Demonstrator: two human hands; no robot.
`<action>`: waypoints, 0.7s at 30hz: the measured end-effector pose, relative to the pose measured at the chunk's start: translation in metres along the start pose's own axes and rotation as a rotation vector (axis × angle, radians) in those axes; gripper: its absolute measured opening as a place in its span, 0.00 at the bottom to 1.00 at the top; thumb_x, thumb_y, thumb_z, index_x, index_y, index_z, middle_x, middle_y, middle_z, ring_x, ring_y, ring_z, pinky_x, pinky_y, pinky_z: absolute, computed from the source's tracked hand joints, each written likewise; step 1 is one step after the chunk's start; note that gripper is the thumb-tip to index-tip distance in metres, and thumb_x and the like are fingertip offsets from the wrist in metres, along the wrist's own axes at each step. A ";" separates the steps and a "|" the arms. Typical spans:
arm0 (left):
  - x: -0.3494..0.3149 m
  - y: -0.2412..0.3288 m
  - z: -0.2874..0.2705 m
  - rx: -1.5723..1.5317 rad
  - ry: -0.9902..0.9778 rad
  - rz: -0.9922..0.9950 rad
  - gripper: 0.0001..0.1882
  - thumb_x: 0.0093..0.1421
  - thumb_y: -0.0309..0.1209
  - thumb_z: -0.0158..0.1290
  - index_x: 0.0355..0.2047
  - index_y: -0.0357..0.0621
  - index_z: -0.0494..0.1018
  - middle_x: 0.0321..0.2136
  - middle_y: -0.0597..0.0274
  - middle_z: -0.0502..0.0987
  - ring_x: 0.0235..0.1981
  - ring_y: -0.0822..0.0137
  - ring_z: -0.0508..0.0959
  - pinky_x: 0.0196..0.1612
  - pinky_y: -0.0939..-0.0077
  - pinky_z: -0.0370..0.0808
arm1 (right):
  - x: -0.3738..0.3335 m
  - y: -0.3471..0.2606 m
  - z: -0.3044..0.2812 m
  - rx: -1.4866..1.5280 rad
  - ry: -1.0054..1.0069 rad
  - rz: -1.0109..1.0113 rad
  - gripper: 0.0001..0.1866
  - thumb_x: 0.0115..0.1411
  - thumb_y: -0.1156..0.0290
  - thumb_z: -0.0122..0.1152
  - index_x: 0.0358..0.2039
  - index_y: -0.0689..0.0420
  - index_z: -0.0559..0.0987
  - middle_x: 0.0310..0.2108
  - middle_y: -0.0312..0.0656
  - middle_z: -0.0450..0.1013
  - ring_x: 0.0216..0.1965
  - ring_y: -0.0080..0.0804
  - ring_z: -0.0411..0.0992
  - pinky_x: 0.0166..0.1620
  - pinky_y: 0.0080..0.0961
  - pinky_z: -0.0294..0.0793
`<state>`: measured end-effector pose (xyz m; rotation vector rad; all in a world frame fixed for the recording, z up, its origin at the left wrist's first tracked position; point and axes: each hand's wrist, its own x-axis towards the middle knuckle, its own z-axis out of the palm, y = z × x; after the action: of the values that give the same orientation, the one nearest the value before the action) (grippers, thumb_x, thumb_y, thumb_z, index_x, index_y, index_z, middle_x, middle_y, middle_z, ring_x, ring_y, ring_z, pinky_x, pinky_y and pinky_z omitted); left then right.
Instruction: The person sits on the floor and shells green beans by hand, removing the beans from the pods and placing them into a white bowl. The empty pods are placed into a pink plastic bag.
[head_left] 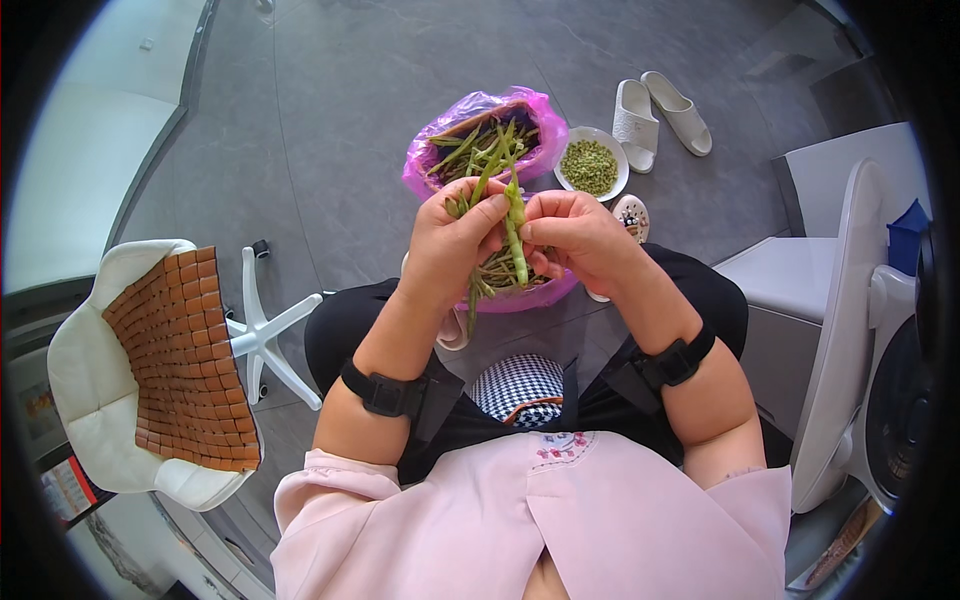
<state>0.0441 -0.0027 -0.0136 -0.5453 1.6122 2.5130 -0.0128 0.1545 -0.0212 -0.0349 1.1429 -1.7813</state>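
A long green bean pod (517, 240) stands nearly upright between my two hands, its pale green side showing bumps that may be beans. My left hand (458, 235) is closed on it from the left, and more thin pods (487, 178) stick out among those fingers. From the other side, my right hand (578, 228) pinches the same pod with thumb and forefinger. Directly beneath the hands, a purple plastic bag (548, 295) holds a heap of brownish-green pods (492, 280), partly hidden by my hands. Just beyond stands another purple bag (552, 125) with whole pods (470, 150).
A white bowl (622, 182) of small green shelled beans (588, 166) stands right of the far bag. White slippers (636, 125) lie behind it on the grey floor (350, 130). A white swivel chair (95, 350) is at left, a white cabinet (775, 280) at right.
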 end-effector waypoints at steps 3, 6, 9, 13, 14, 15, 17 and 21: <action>0.000 0.002 -0.002 0.037 0.002 -0.037 0.09 0.53 0.29 0.55 0.34 0.40 0.70 0.24 0.70 0.72 0.21 0.83 0.68 0.23 0.91 0.66 | -0.001 -0.003 0.006 -0.083 0.130 -0.051 0.02 0.48 0.76 0.54 0.24 0.60 0.72 0.18 0.37 0.69 0.15 0.17 0.66 0.16 0.12 0.61; -0.001 -0.001 0.001 0.252 -0.009 0.013 0.12 0.50 0.29 0.59 0.33 0.40 0.70 0.24 0.70 0.72 0.23 0.81 0.70 0.26 0.88 0.68 | -0.001 -0.004 0.006 -0.147 0.249 -0.117 0.01 0.50 0.76 0.53 0.23 0.58 0.72 0.18 0.34 0.69 0.15 0.15 0.66 0.16 0.11 0.62; 0.000 -0.007 0.001 0.441 -0.022 0.061 0.13 0.47 0.29 0.61 0.32 0.40 0.71 0.24 0.70 0.72 0.25 0.80 0.71 0.28 0.86 0.69 | 0.000 -0.004 0.003 -0.141 0.286 -0.164 0.01 0.51 0.76 0.52 0.24 0.57 0.72 0.18 0.33 0.69 0.15 0.15 0.66 0.16 0.10 0.62; -0.001 -0.003 0.003 0.331 0.005 -0.060 0.11 0.49 0.29 0.60 0.30 0.39 0.72 0.22 0.71 0.72 0.22 0.82 0.69 0.24 0.89 0.67 | -0.001 -0.005 0.004 -0.194 0.303 -0.194 0.01 0.51 0.75 0.53 0.25 0.57 0.73 0.18 0.33 0.69 0.16 0.14 0.65 0.17 0.10 0.62; -0.002 -0.001 0.004 0.280 0.006 -0.105 0.10 0.49 0.29 0.59 0.30 0.39 0.72 0.22 0.71 0.72 0.21 0.82 0.68 0.23 0.89 0.66 | -0.001 -0.005 0.004 -0.197 0.310 -0.193 0.02 0.51 0.75 0.53 0.26 0.57 0.73 0.18 0.33 0.69 0.16 0.14 0.65 0.17 0.11 0.62; -0.002 -0.003 0.004 0.247 -0.003 -0.106 0.09 0.50 0.30 0.58 0.30 0.40 0.72 0.22 0.71 0.72 0.20 0.83 0.68 0.22 0.90 0.65 | -0.001 -0.005 0.005 -0.199 0.316 -0.191 0.02 0.51 0.75 0.53 0.26 0.57 0.73 0.19 0.33 0.69 0.16 0.14 0.65 0.17 0.11 0.62; -0.002 -0.005 0.002 0.181 -0.016 -0.105 0.08 0.52 0.30 0.57 0.30 0.40 0.72 0.21 0.72 0.72 0.18 0.84 0.66 0.20 0.91 0.63 | -0.001 -0.006 0.006 -0.193 0.313 -0.194 0.02 0.51 0.74 0.53 0.26 0.58 0.74 0.19 0.33 0.69 0.16 0.14 0.65 0.17 0.11 0.62; -0.003 -0.001 0.002 0.135 -0.018 -0.131 0.07 0.54 0.31 0.55 0.31 0.42 0.73 0.21 0.72 0.71 0.17 0.84 0.66 0.19 0.92 0.62 | -0.002 -0.007 0.004 -0.137 0.281 -0.188 0.04 0.50 0.75 0.52 0.28 0.59 0.74 0.21 0.35 0.70 0.17 0.16 0.65 0.18 0.12 0.62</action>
<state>0.0465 0.0002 -0.0129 -0.5893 1.6662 2.2899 -0.0145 0.1539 -0.0133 0.0287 1.5040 -1.9123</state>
